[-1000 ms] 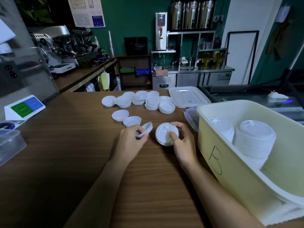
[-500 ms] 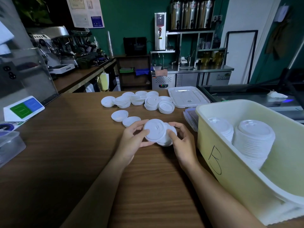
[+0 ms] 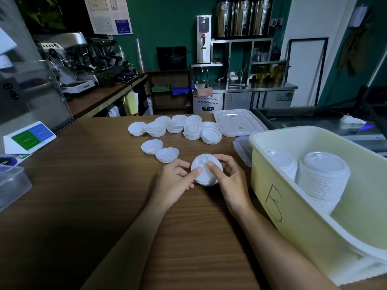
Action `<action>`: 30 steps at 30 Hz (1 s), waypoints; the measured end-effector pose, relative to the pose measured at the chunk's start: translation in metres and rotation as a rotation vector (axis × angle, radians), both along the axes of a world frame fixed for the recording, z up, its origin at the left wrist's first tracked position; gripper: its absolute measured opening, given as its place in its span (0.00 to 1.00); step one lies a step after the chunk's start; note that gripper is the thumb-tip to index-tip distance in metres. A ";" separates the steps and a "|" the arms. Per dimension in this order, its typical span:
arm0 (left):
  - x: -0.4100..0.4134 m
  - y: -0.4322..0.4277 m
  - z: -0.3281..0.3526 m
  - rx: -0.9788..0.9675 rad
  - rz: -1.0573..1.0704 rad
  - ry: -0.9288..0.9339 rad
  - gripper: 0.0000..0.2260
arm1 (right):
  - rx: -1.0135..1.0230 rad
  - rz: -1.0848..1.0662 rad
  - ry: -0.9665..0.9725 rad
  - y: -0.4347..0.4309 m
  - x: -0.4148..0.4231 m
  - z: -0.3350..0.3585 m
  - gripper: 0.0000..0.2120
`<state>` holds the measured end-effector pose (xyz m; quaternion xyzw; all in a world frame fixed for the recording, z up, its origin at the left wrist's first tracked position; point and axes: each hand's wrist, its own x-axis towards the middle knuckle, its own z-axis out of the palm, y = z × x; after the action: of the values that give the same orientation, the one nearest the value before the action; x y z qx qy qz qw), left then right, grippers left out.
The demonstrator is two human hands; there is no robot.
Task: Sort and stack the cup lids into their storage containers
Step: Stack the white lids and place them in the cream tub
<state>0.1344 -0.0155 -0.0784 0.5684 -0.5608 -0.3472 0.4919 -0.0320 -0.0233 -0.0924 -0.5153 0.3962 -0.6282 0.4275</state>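
Note:
A small stack of white cup lids sits on the wooden counter between my hands. My left hand grips its left side, thumb pressed on the top lid. My right hand grips the right side, thumb on top and fingers curled round the far rim. Two single lids lie just beyond my left hand. Several loose lids and short stacks are spread further back. The pale yellow bin, marked with a hand-drawn letter, stands at the right and holds two tall lid stacks.
A clear container lid lies behind the bin, and a clear tub is wedged beside it. Another clear tub sits at the left edge, with a green and blue card behind it. Coffee machines and shelving line the back.
My left hand brought a single lid over and set it on the stack that my right hand held. Both hands now clasp the stack with thumbs on top.

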 end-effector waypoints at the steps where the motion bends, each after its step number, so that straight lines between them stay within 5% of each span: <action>1: 0.001 0.000 -0.001 -0.010 0.019 -0.029 0.15 | -0.002 0.002 0.000 0.000 0.000 0.000 0.14; 9: -0.001 0.003 0.011 0.034 -0.099 0.298 0.10 | 0.031 0.104 -0.059 0.004 0.001 0.003 0.17; 19: 0.002 0.004 0.009 -0.041 -0.101 0.288 0.09 | 0.017 0.094 0.022 0.002 0.000 -0.002 0.10; 30: 0.008 0.001 0.007 -0.110 -0.064 0.300 0.10 | -0.020 0.188 0.171 0.009 0.000 0.004 0.26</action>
<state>0.1422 -0.0144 -0.0715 0.4645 -0.5169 -0.4123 0.5891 -0.0317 -0.0147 -0.0881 -0.6061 0.3749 -0.5432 0.4439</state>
